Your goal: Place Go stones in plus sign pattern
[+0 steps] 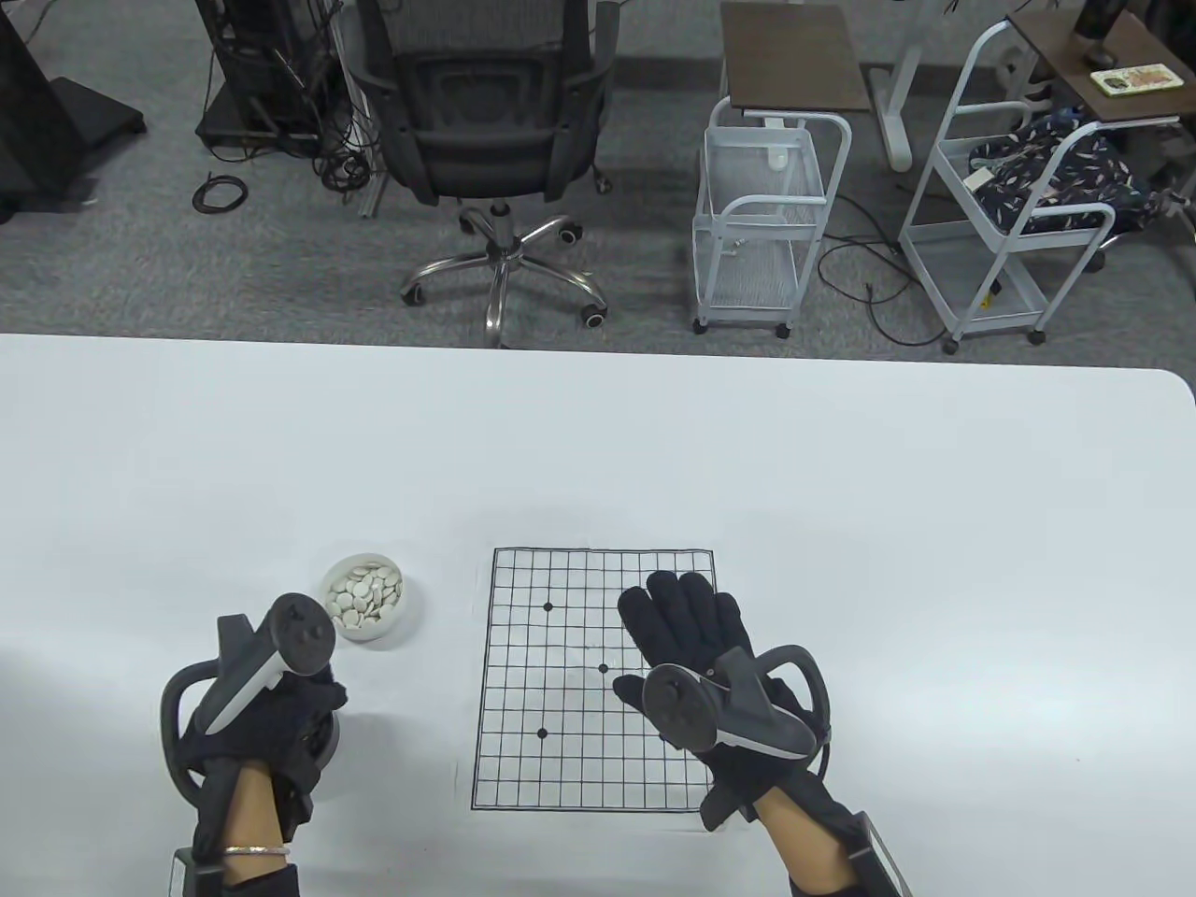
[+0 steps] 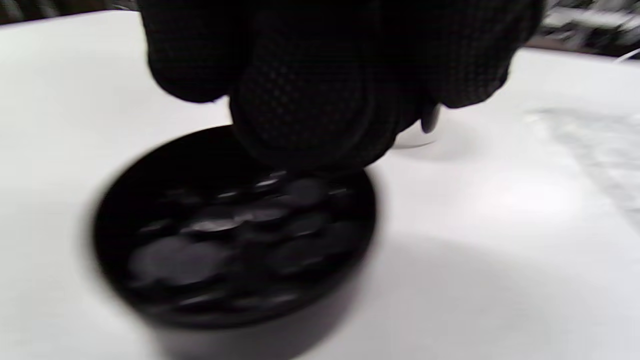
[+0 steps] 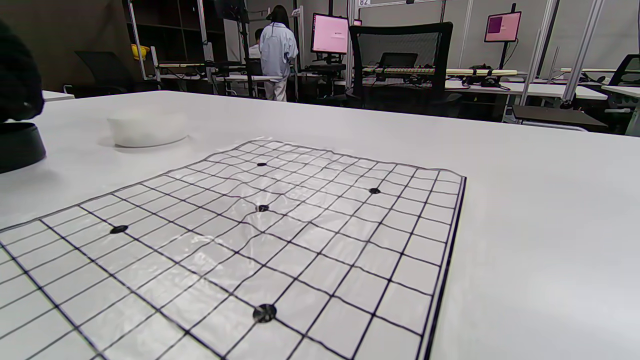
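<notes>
A printed Go board sheet (image 1: 561, 682) lies on the white table, with only printed dots on its grid. It also shows in the right wrist view (image 3: 310, 235). My right hand (image 1: 680, 607) rests flat and open on the board's right part. A white bowl of white stones (image 1: 364, 598) stands left of the board. My left hand (image 1: 308, 696) hovers over a black bowl (image 1: 329, 738) that it mostly hides. In the blurred left wrist view the bunched fingers (image 2: 310, 110) hang just above the black bowl of black stones (image 2: 235, 240). Whether they hold a stone is hidden.
The right wrist view shows the white bowl (image 3: 147, 129) and the black bowl (image 3: 20, 145) left of the board, with my left hand (image 3: 17, 85) above the black one. An office chair (image 1: 495, 140) and wire carts (image 1: 761, 215) stand beyond the table's far edge.
</notes>
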`<move>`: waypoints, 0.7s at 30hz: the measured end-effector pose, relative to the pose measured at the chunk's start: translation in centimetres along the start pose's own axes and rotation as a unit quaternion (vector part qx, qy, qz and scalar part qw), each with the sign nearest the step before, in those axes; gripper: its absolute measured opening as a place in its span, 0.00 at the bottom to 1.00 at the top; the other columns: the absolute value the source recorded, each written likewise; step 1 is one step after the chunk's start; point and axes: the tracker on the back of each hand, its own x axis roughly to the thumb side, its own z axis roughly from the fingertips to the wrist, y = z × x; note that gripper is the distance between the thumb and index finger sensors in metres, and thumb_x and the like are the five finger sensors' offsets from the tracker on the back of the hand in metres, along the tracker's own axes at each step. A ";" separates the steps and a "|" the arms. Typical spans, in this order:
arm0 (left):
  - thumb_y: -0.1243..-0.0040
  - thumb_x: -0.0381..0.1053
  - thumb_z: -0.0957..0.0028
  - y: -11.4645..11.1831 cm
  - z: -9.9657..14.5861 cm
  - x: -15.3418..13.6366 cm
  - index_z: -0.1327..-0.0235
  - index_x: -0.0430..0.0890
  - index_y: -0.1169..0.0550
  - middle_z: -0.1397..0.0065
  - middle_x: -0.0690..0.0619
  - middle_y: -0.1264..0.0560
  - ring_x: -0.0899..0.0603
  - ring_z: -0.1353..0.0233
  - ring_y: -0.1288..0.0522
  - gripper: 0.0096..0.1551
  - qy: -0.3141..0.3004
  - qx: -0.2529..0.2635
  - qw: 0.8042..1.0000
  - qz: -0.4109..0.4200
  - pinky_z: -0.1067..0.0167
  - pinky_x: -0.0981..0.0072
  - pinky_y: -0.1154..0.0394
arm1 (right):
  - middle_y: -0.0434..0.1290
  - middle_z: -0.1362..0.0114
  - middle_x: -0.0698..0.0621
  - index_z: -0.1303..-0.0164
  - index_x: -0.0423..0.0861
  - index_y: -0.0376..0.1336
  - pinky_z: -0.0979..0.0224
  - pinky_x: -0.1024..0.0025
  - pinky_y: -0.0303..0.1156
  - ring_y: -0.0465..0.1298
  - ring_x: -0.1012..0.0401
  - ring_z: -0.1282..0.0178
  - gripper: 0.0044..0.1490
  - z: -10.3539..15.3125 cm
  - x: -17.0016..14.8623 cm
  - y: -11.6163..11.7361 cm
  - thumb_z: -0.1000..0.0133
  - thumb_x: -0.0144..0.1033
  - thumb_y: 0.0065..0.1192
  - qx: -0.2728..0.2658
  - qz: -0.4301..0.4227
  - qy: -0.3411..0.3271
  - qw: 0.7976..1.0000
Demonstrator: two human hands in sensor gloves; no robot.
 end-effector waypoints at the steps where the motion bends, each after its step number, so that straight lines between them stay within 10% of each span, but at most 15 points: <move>1: 0.39 0.60 0.54 0.1 -0.1 1.3 0.54 0.53 0.15 0.57 0.57 0.11 0.58 0.62 0.14 0.21 -0.041 0.001 0.999 0.018 0.48 0.63 0.18 | 0.37 0.11 0.35 0.13 0.44 0.28 0.17 0.42 0.41 0.41 0.35 0.12 0.50 0.0 -0.1 0.0 0.36 0.59 0.33 0.000 -0.001 0.001 1.000; 8: 0.40 0.60 0.53 -1.0 -2.1 9.8 0.54 0.53 0.15 0.57 0.57 0.11 0.58 0.62 0.14 0.21 -0.197 -0.024 0.977 0.077 0.48 0.63 0.18 | 0.37 0.11 0.35 0.13 0.45 0.28 0.17 0.42 0.41 0.41 0.35 0.12 0.50 0.3 -0.5 -0.3 0.36 0.59 0.33 -0.007 -0.005 0.010 1.000; 21: 0.40 0.59 0.53 -5.7 -6.8 21.2 0.54 0.52 0.15 0.57 0.56 0.12 0.58 0.63 0.15 0.21 -0.184 -0.087 0.978 -0.038 0.49 0.63 0.19 | 0.37 0.11 0.35 0.13 0.45 0.29 0.17 0.42 0.41 0.41 0.35 0.12 0.50 1.0 -1.7 -1.0 0.36 0.59 0.33 -0.021 -0.021 0.032 0.999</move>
